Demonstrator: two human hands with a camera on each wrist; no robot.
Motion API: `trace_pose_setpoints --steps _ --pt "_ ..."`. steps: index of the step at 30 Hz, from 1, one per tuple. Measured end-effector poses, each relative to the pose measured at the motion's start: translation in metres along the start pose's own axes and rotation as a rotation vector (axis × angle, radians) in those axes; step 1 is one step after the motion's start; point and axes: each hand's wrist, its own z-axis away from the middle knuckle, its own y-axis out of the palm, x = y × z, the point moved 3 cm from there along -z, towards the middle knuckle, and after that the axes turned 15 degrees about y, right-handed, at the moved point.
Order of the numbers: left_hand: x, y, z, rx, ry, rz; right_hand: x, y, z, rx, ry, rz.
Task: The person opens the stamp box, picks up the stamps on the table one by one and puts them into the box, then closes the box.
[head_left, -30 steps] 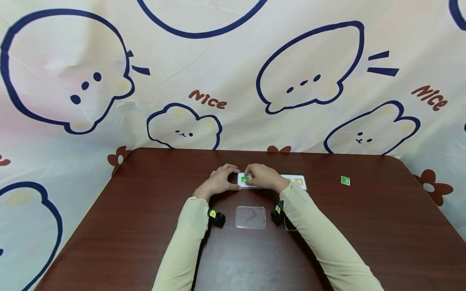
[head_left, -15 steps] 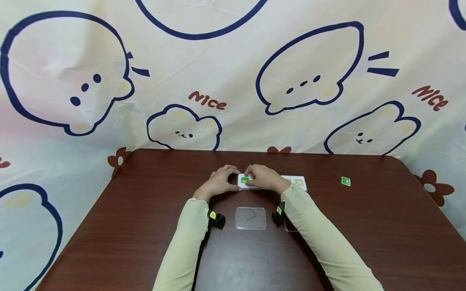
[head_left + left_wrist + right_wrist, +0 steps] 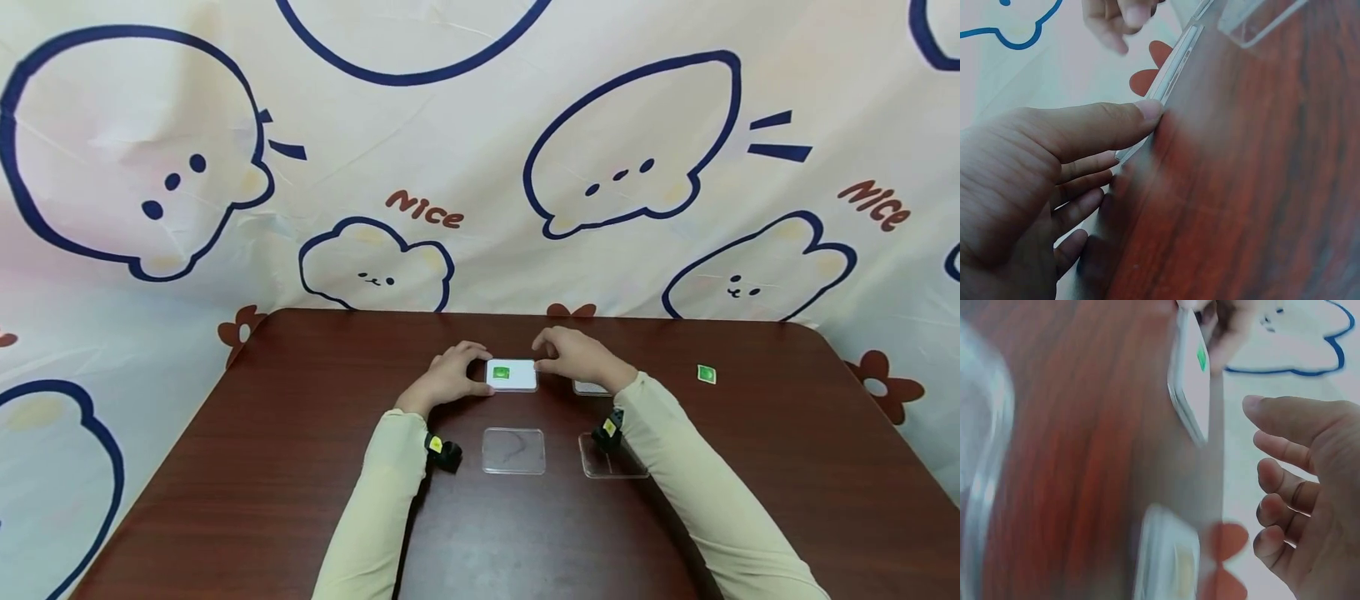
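Observation:
My left hand (image 3: 446, 375) grips the left end of a flat white case (image 3: 521, 377) with clear edges, thumb along the near edge and fingers at the far one. A small green square sticker (image 3: 501, 373) lies on its white top, toward the left. Beyond the case's right end, my right hand (image 3: 581, 357) hovers with nothing in its fingers; in the right wrist view they are loosely bent and apart from the case. Partly under this hand is a second white case (image 3: 1172, 562), bearing a blurred yellowish square.
Nearer to me lie two clear plastic lids or trays, the left one (image 3: 513, 451) in full view, the right one (image 3: 600, 467) partly behind the right wrist camera. Another green square (image 3: 707, 374) lies on the brown table at right. A printed cloth hangs behind the far edge.
My right hand has lifted off the white case and moved right, uncovering its right end and the gap to the second case. The left hand keeps its grip.

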Motion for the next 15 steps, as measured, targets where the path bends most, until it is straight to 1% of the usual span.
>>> trace_pose_setpoints --steps 3,8,15 --pt "0.001 -0.001 0.001 -0.001 -0.003 0.002 -0.014 -0.011 0.005 -0.014 0.015 -0.015" --pt "0.002 0.000 0.001 0.006 -0.001 0.005 -0.038 -0.028 0.015 -0.028 0.065 -0.015" --pt "0.001 0.000 0.001 0.004 0.008 0.011 -0.076 -0.053 0.034 -0.060 0.085 -0.021"
